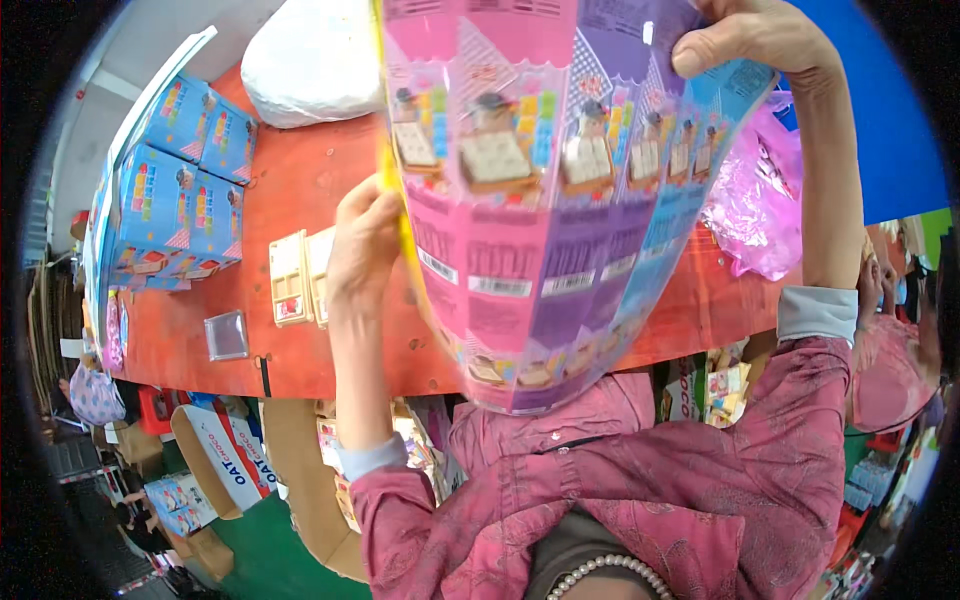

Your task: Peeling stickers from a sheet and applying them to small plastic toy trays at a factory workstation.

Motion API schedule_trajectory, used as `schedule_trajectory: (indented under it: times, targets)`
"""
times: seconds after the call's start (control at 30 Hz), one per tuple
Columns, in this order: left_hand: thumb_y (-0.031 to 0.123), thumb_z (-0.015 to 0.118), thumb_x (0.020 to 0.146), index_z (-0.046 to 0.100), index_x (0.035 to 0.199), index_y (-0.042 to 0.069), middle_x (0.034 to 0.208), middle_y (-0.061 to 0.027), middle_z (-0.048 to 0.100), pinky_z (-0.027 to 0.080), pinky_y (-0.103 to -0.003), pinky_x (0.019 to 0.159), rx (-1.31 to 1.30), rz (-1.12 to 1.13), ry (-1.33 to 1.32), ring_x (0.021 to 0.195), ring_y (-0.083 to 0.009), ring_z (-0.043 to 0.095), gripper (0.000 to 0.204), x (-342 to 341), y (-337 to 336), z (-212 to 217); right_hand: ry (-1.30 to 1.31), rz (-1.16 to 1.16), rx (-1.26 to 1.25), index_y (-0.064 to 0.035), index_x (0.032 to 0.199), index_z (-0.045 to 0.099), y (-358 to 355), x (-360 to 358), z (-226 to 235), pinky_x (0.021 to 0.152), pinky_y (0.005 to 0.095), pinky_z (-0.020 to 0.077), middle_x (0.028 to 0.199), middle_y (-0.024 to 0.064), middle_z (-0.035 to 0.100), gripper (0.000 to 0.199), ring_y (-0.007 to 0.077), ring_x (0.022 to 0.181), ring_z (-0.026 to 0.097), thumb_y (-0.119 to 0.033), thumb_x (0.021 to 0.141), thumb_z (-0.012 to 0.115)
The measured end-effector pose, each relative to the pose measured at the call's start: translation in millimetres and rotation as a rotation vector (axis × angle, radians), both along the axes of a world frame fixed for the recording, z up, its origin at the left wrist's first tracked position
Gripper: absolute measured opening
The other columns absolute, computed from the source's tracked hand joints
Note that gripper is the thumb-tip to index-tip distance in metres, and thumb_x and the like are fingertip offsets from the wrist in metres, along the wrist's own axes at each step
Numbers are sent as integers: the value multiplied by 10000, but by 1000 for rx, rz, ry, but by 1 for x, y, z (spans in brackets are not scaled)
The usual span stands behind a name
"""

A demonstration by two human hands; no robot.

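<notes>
I hold up a large printed sheet of flat packaging (545, 190), with pink, purple and blue panels, close in front of the camera. My left hand (362, 245) grips its left yellow edge. My right hand (755, 40) pinches its upper right corner, thumb on the front. The sheet curves and hangs over the red table (300, 190), hiding much of it. On the table just left of my left hand lie two cream-coloured flat toy pieces (300, 275).
Blue printed boxes (185, 190) are stacked at the table's left. A white bag (310, 60) lies at the back, a crumpled pink plastic bag (750, 205) at the right. A small clear square (226, 335) lies near the front edge. Cardboard boxes (215, 455) stand below the table.
</notes>
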State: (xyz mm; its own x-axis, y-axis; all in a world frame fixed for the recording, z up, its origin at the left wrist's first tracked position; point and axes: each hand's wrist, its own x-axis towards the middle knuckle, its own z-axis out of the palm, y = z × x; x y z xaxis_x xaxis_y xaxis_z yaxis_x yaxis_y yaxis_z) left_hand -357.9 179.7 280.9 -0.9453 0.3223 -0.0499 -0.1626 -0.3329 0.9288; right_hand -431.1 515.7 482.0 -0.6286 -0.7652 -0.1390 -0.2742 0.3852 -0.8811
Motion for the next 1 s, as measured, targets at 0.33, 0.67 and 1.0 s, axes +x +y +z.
schedule_trajectory:
  times: [0.33,0.67,1.0]
  targets:
    - [46,526,877,563,1049,8,1073,-101,617,491,-290,832,276,768,-92,949,-169,604,179,117,-61,-22,-702,-161,-507,26,1222,434,59,3,-208,559,308,563,941,168,639,739,239,771,654,-432,713,710]
    - [45,568,858,563,847,22,940,-85,648,475,-236,744,55,819,87,826,-103,603,25,136,-46,-23,-486,-761,-525,43,1171,482,-15,103,-216,735,228,487,935,98,653,458,112,838,616,-52,763,666]
    - [-30,577,818,532,1038,-12,1016,-134,620,474,-280,830,-36,946,55,916,-160,601,226,133,-34,-2,-213,-673,-531,-20,1346,336,-6,114,-194,806,225,450,987,53,620,742,109,885,590,38,695,687]
